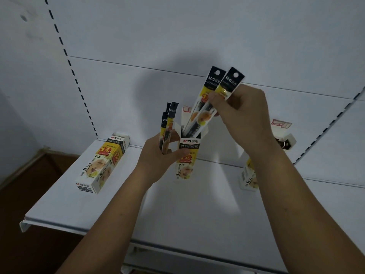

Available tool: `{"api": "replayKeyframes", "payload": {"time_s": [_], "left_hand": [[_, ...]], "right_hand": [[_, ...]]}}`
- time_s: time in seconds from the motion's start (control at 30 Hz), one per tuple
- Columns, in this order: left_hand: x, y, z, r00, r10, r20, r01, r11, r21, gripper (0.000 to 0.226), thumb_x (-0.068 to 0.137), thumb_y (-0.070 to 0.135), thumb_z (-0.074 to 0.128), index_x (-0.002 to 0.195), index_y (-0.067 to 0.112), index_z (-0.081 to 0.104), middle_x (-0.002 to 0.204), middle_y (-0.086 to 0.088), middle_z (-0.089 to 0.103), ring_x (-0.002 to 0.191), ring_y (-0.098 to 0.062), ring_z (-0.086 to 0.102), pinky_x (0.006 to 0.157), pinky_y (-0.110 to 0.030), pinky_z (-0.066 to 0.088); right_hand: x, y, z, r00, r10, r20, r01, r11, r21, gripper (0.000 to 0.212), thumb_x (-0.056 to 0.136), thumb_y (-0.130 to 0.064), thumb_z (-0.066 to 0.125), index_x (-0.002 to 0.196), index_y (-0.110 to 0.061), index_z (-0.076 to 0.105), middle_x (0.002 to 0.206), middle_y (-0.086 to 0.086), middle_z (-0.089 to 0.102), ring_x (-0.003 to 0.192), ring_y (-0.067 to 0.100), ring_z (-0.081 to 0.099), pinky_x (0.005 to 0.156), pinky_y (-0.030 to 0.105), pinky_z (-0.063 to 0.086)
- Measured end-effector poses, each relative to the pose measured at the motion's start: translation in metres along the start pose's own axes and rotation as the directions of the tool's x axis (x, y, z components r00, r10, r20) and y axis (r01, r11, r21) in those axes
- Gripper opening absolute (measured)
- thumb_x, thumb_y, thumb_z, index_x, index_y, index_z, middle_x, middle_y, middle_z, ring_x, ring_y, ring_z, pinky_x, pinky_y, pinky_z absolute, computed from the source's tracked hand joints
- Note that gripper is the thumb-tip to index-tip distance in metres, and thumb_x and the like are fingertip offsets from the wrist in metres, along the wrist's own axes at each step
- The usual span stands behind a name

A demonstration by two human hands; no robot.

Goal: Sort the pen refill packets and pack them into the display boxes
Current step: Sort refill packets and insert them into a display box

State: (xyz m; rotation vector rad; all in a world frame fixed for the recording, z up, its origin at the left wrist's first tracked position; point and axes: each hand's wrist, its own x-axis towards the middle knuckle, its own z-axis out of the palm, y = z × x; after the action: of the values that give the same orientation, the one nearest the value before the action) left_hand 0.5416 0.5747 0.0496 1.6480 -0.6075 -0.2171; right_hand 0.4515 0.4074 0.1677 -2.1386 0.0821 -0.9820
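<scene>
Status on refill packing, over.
Right grip pinching two black-topped yellow refill packets, lower ends inside upright white-and-yellow cardboard display box. Left grip holding more packets beside it. Box mouth unobstructed.

Both bare forearms enter from the lower edge and converge upward. Left hand (pixel 158 153): lower, fingers and thumb curled round a bunch of narrow black-and-yellow plastic refill packets (pixel 171 113), held upright. Right hand (pixel 241 115): higher, back facing the camera, thumb and fingers pinching two long black-topped plastic refill packets (pixel 214 82) near their upper ends.
</scene>
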Motion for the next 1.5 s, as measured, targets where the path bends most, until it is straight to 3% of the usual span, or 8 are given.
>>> {"api": "replayKeyframes", "payload": {"time_s": [0.23,0.5,0.73,0.83,1.0,1.1,1.4,1.5], "left_hand": [[-0.001,0.002,0.001,1.0,0.017,0.007,-0.017,1.0,0.012,0.025,0.091,0.017,0.08,0.096,0.035,0.063,0.065,0.028,0.068,0.043,0.0,0.046,0.049,-0.011,0.043],[0.0,-0.002,0.003,1.0,0.028,0.011,-0.028,1.0,-0.005,0.024,0.09,0.016,0.081,0.099,0.033,0.065,0.067,0.028,0.068,0.047,0.002,0.051,0.05,-0.011,0.043],[0.002,-0.006,0.003,1.0,0.027,-0.004,-0.027,1.0,0.003,0.025,0.089,0.02,0.082,0.102,0.034,0.067,0.086,0.026,0.074,0.061,0.005,0.063,0.054,-0.01,0.046],[0.002,-0.006,0.002,1.0,0.031,-0.004,-0.031,0.999,0.008,0.025,0.089,0.021,0.082,0.102,0.035,0.067,0.094,0.029,0.074,0.065,0.004,0.065,0.055,-0.011,0.048],[0.0,-0.005,0.003,0.999,0.048,0.012,-0.048,0.999,-0.01,0.027,0.089,0.015,0.081,0.096,0.034,0.063,0.091,0.039,0.069,0.065,0.009,0.064,0.055,-0.009,0.046],[0.0,-0.006,0.003,0.998,0.06,0.022,-0.059,0.998,-0.019,0.027,0.09,0.015,0.081,0.096,0.035,0.063,0.092,0.04,0.069,0.068,0.008,0.065,0.055,-0.009,0.047],[0.001,-0.009,0.004,0.996,0.08,0.029,-0.078,0.996,-0.041,0.033,0.09,0.017,0.08,0.099,0.042,0.06,0.092,0.047,0.065,0.08,0.011,0.066,0.059,-0.008,0.048],[0.003,-0.013,0.002,0.998,0.064,0.003,-0.064,0.997,-0.037,0.03,0.087,0.022,0.083,0.102,0.041,0.064,0.101,0.035,0.07,0.083,0.007,0.067,0.059,-0.008,0.048]], "right_hand": [[0.0,0.016,0.009,0.99,0.009,0.141,-0.008,1.0,-0.011,0.008,0.099,-0.028,0.07,0.093,-0.029,0.075,0.089,-0.005,0.077,0.078,0.023,0.071,0.074,0.045,0.058],[0.02,0.014,-0.007,0.994,-0.021,0.105,0.029,0.997,-0.075,0.025,0.096,-0.037,0.071,0.091,-0.014,0.077,0.082,0.013,0.074,0.073,0.034,0.07,0.065,0.056,0.057],[0.004,0.018,0.017,0.972,0.049,0.229,-0.026,0.994,-0.102,0.011,0.094,-0.033,0.075,0.088,-0.024,0.079,0.071,-0.007,0.075,0.066,0.011,0.072,0.067,0.033,0.059],[0.003,0.017,0.019,0.965,0.075,0.25,-0.044,0.991,-0.129,0.009,0.092,-0.034,0.078,0.089,-0.026,0.079,0.071,-0.002,0.075,0.067,0.015,0.072,0.073,0.036,0.061],[0.009,0.012,0.014,0.994,0.043,0.1,-0.04,0.999,-0.034,0.017,0.086,-0.029,0.084,0.096,-0.02,0.074,0.074,-0.008,0.076,0.069,0.008,0.073,0.066,0.022,0.056],[0.006,0.013,0.017,1.0,0.023,0.014,-0.022,1.0,-0.018,0.028,0.083,-0.027,0.087,0.098,-0.017,0.067,0.073,-0.004,0.075,0.067,0.009,0.072,0.066,0.023,0.056],[-0.013,0.028,0.039,0.993,0.064,0.095,-0.06,0.997,-0.04,0.018,0.083,-0.022,0.086,0.085,-0.018,0.068,0.065,-0.007,0.071,0.061,0.007,0.069,0.062,0.019,0.054],[-0.01,0.024,0.032,0.992,0.057,0.116,-0.06,0.998,0.015,0.012,0.088,-0.024,0.083,0.088,-0.015,0.075,0.07,-0.007,0.073,0.06,0.001,0.064,0.059,0.011,0.045]]}}
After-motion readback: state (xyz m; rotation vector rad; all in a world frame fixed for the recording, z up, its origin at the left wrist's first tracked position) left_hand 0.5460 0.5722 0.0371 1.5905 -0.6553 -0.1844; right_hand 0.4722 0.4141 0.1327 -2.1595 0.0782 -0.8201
